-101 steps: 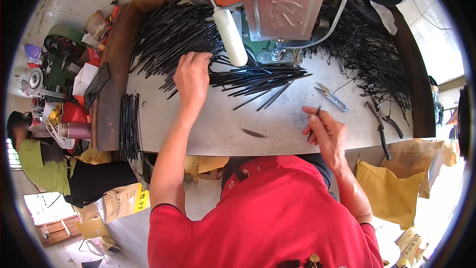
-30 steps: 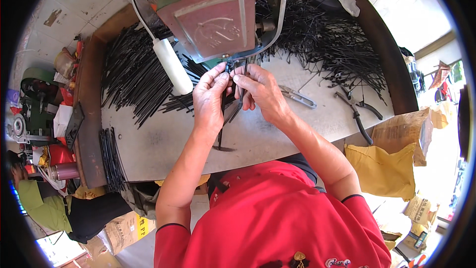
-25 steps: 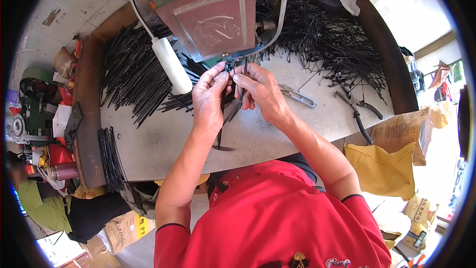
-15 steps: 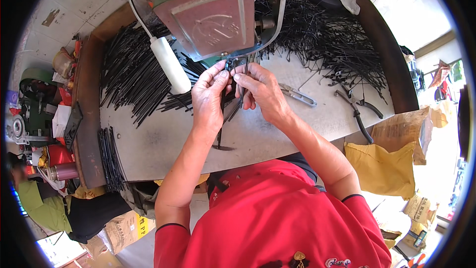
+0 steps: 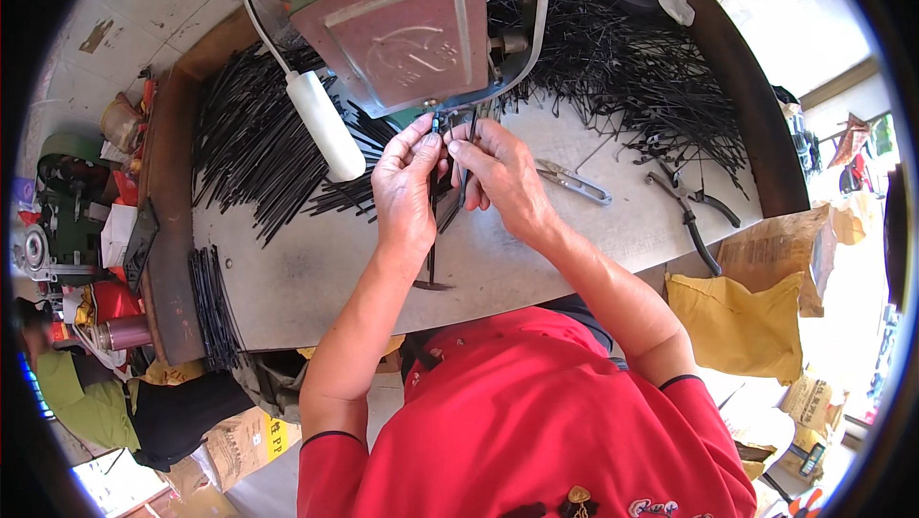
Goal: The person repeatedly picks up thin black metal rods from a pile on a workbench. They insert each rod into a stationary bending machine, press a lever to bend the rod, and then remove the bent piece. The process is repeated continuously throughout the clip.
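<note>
Directly beneath the head of a sewing-type machine (image 5: pixel 397 34), with a reddish cover plate and green body, my two hands are close together. My left hand (image 5: pixel 404 194) is closed, thumb and fingers pinching a thin black strip (image 5: pixel 432 255) whose length hangs down past the wrist over the table. Beside it my right hand (image 5: pixel 512 183) is also closed, its thumb pressed on fingers that hold a black strip (image 5: pixel 464 188). The strip ends meet close under the machine; fingers hide part of them, and whether they are joined cannot be made out.
Black strips (image 5: pixel 258 149) lie heaped at the left, and a tangled pile (image 5: pixel 641 78) sits at the back right. Thread snips (image 5: pixel 574 183) and black-handled pliers (image 5: pixel 691 212) rest on the table (image 5: pixel 316 279). A white lamp (image 5: pixel 325 125) hangs left of my hands. Raised borders (image 5: pixel 172 231) edge the table.
The view has shifted very slightly. Both hands keep nearly the same place and grip under the machine head.
</note>
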Action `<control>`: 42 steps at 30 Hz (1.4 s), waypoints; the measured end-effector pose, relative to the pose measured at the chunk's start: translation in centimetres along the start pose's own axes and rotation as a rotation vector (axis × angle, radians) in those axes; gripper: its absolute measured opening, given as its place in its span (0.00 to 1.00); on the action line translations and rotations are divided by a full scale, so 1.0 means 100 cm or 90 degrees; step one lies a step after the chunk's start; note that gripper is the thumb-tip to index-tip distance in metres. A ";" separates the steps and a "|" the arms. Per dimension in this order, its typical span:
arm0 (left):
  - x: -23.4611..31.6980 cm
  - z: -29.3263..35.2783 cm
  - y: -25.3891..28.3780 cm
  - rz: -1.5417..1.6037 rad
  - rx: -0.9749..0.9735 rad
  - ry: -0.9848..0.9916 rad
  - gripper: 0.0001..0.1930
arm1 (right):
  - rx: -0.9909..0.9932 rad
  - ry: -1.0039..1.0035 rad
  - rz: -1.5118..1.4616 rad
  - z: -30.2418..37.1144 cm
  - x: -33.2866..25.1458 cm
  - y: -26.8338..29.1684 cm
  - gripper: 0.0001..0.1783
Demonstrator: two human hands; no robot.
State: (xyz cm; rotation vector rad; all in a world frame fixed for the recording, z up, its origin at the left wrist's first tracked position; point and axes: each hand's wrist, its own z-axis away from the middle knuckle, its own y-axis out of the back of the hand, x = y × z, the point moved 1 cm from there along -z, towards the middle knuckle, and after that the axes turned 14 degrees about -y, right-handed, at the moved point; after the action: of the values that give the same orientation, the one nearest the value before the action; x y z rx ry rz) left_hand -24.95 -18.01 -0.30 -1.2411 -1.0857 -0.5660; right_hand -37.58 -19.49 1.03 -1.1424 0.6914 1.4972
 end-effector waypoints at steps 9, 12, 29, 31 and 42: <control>-0.005 0.001 0.002 0.027 -0.005 -0.008 0.17 | -0.004 0.002 -0.030 -0.006 0.004 -0.002 0.09; -0.006 0.002 0.001 0.036 -0.001 -0.007 0.17 | -0.016 0.004 -0.046 -0.005 0.004 -0.003 0.08; -0.005 0.006 -0.003 0.014 0.019 -0.017 0.17 | 0.036 -0.005 0.013 -0.001 -0.001 -0.006 0.08; -0.006 0.008 -0.005 0.042 0.044 -0.012 0.16 | 0.064 0.032 0.053 -0.001 -0.002 -0.008 0.09; 0.006 -0.003 0.006 0.006 -0.040 0.050 0.15 | -0.031 -0.022 0.025 -0.007 -0.001 0.003 0.09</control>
State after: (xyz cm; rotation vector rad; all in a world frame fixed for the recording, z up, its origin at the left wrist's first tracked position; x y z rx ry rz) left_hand -24.10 -18.04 -0.08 -1.2667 -1.0022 -0.6413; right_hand -37.64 -20.27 0.83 -1.1425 0.6594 1.5711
